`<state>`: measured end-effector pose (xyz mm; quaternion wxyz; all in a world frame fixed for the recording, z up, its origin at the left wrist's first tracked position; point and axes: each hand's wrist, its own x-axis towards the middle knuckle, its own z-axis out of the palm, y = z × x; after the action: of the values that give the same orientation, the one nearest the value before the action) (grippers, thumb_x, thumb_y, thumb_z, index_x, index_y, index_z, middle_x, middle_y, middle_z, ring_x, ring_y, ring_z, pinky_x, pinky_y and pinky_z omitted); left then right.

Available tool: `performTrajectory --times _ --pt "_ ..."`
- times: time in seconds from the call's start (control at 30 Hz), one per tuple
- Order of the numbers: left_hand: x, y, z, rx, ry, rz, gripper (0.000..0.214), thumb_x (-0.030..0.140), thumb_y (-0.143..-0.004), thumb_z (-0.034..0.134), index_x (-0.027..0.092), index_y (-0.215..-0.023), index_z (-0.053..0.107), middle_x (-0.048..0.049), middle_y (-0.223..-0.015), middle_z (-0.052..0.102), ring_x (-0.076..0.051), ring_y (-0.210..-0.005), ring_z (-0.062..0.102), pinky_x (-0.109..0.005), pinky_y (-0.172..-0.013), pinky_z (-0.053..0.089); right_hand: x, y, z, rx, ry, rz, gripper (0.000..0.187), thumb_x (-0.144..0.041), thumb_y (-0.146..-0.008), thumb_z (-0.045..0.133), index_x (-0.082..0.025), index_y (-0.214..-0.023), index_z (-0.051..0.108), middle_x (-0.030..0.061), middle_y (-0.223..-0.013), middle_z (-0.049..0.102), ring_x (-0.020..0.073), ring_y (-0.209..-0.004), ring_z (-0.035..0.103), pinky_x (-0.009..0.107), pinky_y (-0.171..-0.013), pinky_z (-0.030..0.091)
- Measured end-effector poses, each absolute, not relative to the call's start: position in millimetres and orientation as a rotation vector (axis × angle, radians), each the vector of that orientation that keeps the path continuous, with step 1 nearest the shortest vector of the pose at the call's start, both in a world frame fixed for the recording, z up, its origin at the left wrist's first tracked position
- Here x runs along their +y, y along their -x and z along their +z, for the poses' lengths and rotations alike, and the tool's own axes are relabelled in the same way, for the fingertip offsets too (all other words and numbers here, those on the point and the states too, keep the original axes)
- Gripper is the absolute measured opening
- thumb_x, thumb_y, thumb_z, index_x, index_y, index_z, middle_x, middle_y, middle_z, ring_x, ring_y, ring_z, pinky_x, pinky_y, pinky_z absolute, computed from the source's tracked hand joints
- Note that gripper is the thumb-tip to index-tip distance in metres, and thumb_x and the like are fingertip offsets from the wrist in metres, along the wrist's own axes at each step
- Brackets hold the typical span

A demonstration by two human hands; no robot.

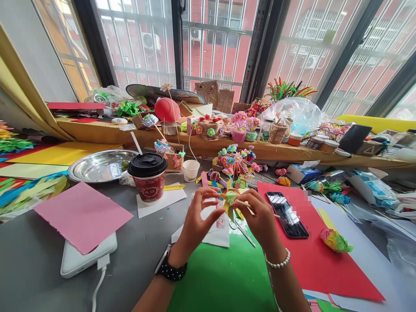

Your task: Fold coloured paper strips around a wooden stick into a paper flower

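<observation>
A small paper flower [231,197] with a green middle and yellow, orange and blue petals is held up over the table. My right hand [261,212] pinches the thin pale stick [243,203] at the flower. On the other side, my left hand [203,212] curves around the petals with thumb and fingers apart. Whether its fingertips touch the petals I cannot tell. Below the hands are scissors [244,234], a white paper [208,236] and a shiny green sheet [224,277].
A red sheet [338,264] on the right bears a phone [287,215] and a crumpled paper flower [336,240]. To the left stand a lidded cup [148,184], a metal plate [97,173] and a pink sheet [82,214] over a white power bank [87,255]. Crafts crowd the ledge [136,135].
</observation>
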<state>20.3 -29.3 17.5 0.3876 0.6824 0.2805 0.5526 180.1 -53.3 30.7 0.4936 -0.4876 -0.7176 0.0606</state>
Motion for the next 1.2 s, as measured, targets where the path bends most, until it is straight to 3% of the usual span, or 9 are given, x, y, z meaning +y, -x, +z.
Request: performTrajectory --times 0.17,0.4,0.57,0.73,0.93,1.2 --pt "-17.2 -9.7 17.3 0.764 -1.500 0.945 0.068 0.026 -0.063 0.066 0.027 -0.121 0.031 -0.0056 -0.101 0.046 -0.015 -0.080 0.057 -0.033 -0.072 0.048 -53.8 -178.1 28.6 -1.925 1.139 -0.013 0.015 -0.022 -0.081 0.047 -0.019 -0.074 0.060 0.0029 -0.072 0.055 0.0114 -0.064 0.052 0.021 -0.056 0.039" --pt "-18.0 -11.7 14.2 0.638 -1.260 0.797 0.083 0.017 -0.059 0.069 0.028 -0.127 0.022 -0.0047 -0.099 0.053 -0.012 -0.071 0.059 -0.028 -0.069 0.046 -55.7 -171.8 27.8 -2.017 1.130 -0.104 0.020 -0.027 -0.081 0.047 -0.021 -0.072 0.064 0.0017 -0.070 0.055 0.0090 -0.058 0.049 0.020 -0.051 0.034" --pt "-18.8 -14.6 14.7 0.601 -1.192 0.802 0.075 0.016 -0.059 0.068 0.025 -0.122 0.029 -0.0050 -0.097 0.059 -0.018 -0.087 0.056 -0.025 -0.067 0.045 -56.1 -170.7 29.3 -2.027 1.119 -0.038 0.016 -0.027 -0.079 0.051 -0.022 -0.071 0.064 0.0020 -0.074 0.053 0.0092 -0.058 0.050 0.020 -0.051 0.036" --pt "-19.1 -16.3 15.8 0.610 -1.103 0.953 0.067 0.015 -0.058 0.069 0.024 -0.115 0.036 -0.0044 -0.093 0.062 -0.018 -0.084 0.058 -0.025 -0.068 0.044 -56.0 -172.5 30.7 -1.926 1.100 0.078 0.015 -0.034 -0.076 0.054 -0.021 -0.082 0.059 0.0034 -0.079 0.053 0.0139 -0.070 0.053 0.023 -0.059 0.040" --pt "-20.2 -17.0 15.5 0.603 -1.013 1.029 0.060 0.011 -0.056 0.070 0.023 -0.107 0.041 -0.0027 -0.090 0.064 -0.018 -0.083 0.060 -0.029 -0.073 0.044 -56.6 -176.9 30.4 -1.737 1.177 0.161 0.032 -0.030 -0.088 0.025 -0.018 -0.074 0.051 0.0018 -0.068 0.050 0.0123 -0.060 0.048 0.024 -0.057 0.038" --pt "-16.9 -16.0 14.2 0.605 -0.890 1.032 0.058 0.012 -0.060 0.068 0.024 -0.109 0.040 -0.0022 -0.091 0.064 -0.016 -0.085 0.060 -0.033 -0.083 0.043 -48.0 -183.9 27.9 -1.710 1.185 0.270 0.024 -0.033 -0.081 0.045 -0.019 -0.089 0.062 0.0025 -0.071 0.056 0.0132 -0.062 0.051 0.023 -0.055 0.040"
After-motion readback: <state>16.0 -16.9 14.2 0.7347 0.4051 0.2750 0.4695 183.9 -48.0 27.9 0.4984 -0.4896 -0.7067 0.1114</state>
